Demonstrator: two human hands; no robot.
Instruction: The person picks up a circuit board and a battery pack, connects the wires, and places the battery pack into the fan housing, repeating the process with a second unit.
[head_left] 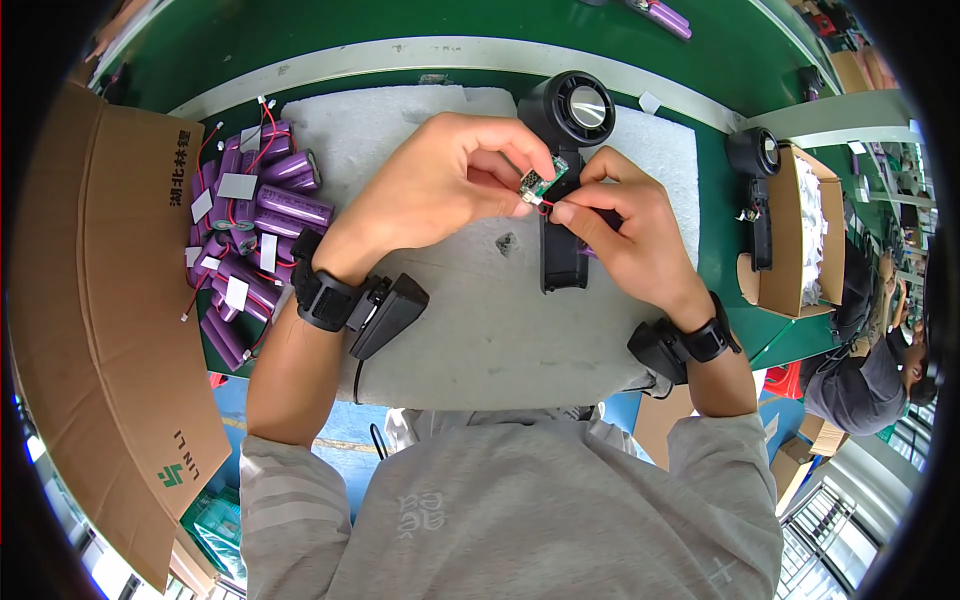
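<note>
Nearest to us lies the grey foam mat [480, 340]. Above it, our left hand [440, 180] pinches the small green circuit board [547, 180], whose long axis slants, its far end pointing to the right. Our right hand [630, 220] pinches the red wire [545, 207] beside the white connector [531, 195]. Under the board, the black fan [562, 255] lies lengthwise, handle toward us, round head [566, 108] pointing away.

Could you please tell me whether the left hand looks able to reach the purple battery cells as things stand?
Probably yes: the purple battery cells lie in the open to the left of the left hand, nothing standing between, though it would likely first have to release the green circuit board.
</note>
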